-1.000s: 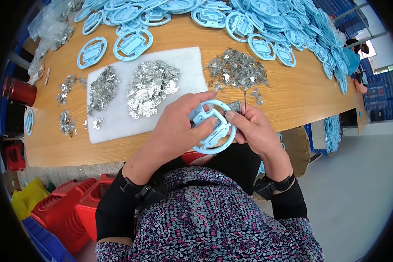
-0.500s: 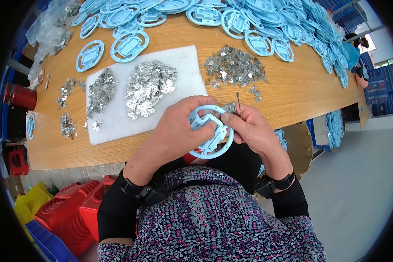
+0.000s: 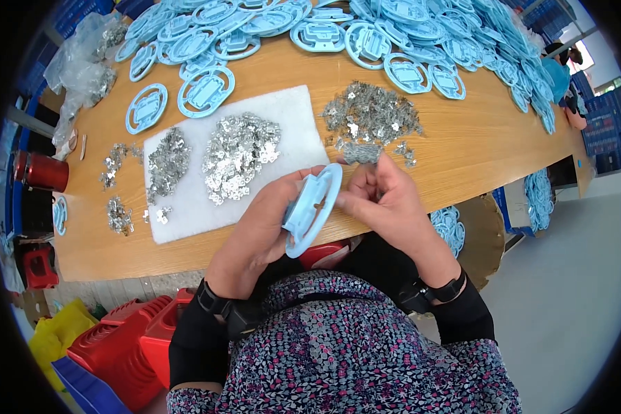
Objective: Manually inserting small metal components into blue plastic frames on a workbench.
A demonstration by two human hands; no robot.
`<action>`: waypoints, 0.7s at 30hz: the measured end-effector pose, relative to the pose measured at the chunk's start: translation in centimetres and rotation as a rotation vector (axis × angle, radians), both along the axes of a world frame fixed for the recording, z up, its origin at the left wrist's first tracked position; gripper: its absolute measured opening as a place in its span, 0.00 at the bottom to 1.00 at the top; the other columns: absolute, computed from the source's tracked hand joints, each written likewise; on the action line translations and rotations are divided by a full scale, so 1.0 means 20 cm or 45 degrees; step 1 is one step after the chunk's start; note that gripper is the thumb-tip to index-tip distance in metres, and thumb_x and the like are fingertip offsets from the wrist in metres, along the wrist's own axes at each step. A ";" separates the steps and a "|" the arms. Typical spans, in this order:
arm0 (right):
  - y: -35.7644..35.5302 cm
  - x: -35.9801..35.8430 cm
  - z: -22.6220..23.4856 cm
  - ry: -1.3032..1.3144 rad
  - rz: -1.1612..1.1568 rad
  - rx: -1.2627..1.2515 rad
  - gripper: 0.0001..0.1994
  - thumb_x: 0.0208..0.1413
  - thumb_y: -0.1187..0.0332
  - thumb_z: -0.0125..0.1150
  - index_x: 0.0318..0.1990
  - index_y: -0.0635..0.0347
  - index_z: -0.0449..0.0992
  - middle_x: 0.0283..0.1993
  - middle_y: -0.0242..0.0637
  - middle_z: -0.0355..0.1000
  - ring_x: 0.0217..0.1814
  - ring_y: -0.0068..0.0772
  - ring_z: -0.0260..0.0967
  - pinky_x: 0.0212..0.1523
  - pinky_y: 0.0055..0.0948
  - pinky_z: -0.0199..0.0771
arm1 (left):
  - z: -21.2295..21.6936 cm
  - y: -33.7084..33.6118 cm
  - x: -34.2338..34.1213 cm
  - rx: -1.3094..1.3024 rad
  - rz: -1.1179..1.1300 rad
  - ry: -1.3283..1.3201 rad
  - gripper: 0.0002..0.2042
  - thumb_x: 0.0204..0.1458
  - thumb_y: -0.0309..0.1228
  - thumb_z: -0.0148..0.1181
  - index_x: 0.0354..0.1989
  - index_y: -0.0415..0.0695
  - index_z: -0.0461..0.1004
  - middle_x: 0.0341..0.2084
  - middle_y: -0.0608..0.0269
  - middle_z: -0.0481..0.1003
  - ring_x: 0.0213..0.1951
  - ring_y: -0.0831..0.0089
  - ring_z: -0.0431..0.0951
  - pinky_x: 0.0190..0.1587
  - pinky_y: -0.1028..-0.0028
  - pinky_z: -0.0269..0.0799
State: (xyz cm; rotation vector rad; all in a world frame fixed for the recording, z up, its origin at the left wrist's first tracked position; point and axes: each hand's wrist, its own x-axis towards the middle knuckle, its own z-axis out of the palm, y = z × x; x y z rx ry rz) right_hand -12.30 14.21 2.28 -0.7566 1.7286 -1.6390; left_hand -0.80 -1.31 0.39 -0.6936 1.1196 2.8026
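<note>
My left hand [image 3: 259, 221] is closed around a light blue round plastic part [image 3: 315, 210], ring-shaped with a raised frame inside. The part is tilted nearly edge-on, its rim facing my right hand. In my right hand [image 3: 390, 207], fingers curled, is a small grey tool handle [image 3: 362, 152] with a rough, wrapped-looking surface; its far end is hidden by the fingers. The right thumb and fingertips come close to the blue rim; whether they touch it I cannot tell. Beyond the hands, small silvery metal clips [image 3: 241, 159] are heaped on a white foam sheet [image 3: 300, 131].
Another pile of metal pieces [image 3: 372, 114] lies on the wooden table [image 3: 455, 152] to the right of the sheet. Many blue round parts [image 3: 407, 34] are heaped along the far side. A red canister [image 3: 45, 170] stands at left, red stools [image 3: 121, 345] below it.
The blue part has turned from facing up to nearly edge-on. My right hand has drawn slightly back from it, and the tool's thin metal shaft no longer shows.
</note>
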 end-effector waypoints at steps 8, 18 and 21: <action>-0.02 -0.08 0.02 0.369 0.159 0.236 0.15 0.53 0.67 0.74 0.27 0.61 0.71 0.19 0.22 0.64 0.23 0.12 0.56 0.23 0.22 0.59 | -0.06 0.01 0.07 0.668 -0.151 0.140 0.20 0.66 0.40 0.40 0.56 0.38 0.68 0.31 0.61 0.71 0.19 0.79 0.65 0.18 0.80 0.59; -0.05 -0.08 0.03 0.114 0.239 0.260 0.12 0.57 0.65 0.70 0.31 0.64 0.76 0.23 0.21 0.69 0.26 0.10 0.60 0.25 0.19 0.61 | -0.20 -0.03 0.10 0.912 -0.325 0.377 0.27 0.68 0.54 0.35 0.62 0.44 0.66 0.40 0.45 0.76 0.28 0.63 0.78 0.25 0.71 0.73; -0.12 -0.05 0.06 0.026 0.295 0.241 0.10 0.59 0.65 0.68 0.35 0.64 0.79 0.24 0.21 0.71 0.27 0.10 0.61 0.26 0.18 0.61 | -0.14 -0.08 0.16 0.523 -0.251 0.386 0.29 0.70 0.53 0.32 0.64 0.42 0.64 0.47 0.40 0.76 0.36 0.53 0.83 0.35 0.63 0.83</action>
